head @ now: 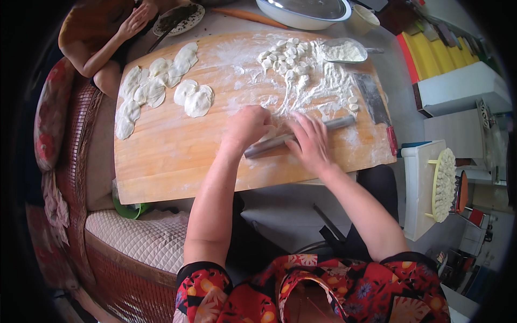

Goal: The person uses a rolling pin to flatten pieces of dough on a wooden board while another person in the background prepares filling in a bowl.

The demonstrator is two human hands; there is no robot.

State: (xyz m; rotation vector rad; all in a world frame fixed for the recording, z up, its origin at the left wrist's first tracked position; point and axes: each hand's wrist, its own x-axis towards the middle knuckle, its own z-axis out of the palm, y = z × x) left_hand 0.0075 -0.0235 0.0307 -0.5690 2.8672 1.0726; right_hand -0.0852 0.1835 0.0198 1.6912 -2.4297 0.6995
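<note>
My right hand [310, 139] lies over a grey rolling pin [266, 147], which slants across the wooden board [173, 161]. Fingers curled, my left hand [247, 126] pinches a small dough round [268, 134] beside the pin's left part; my fingers partly cover it. Beyond my hands, cut dough pieces [284, 56] form a floury pile. Rolled dough wrappers [147, 84] overlap along the board's left side, and a smaller stack of wrappers [196, 99] sits nearer my left hand. Two small dough pieces [353, 103] lie near the pin's right end.
A cleaver [371, 99] with a red handle lies along the right edge, below a flour scoop [345, 52]. Behind the board are a plate of dark filling [179, 19], a wooden stick [248, 17] and a covered basin [307, 12]. Another person's hands [137, 20] are at upper left.
</note>
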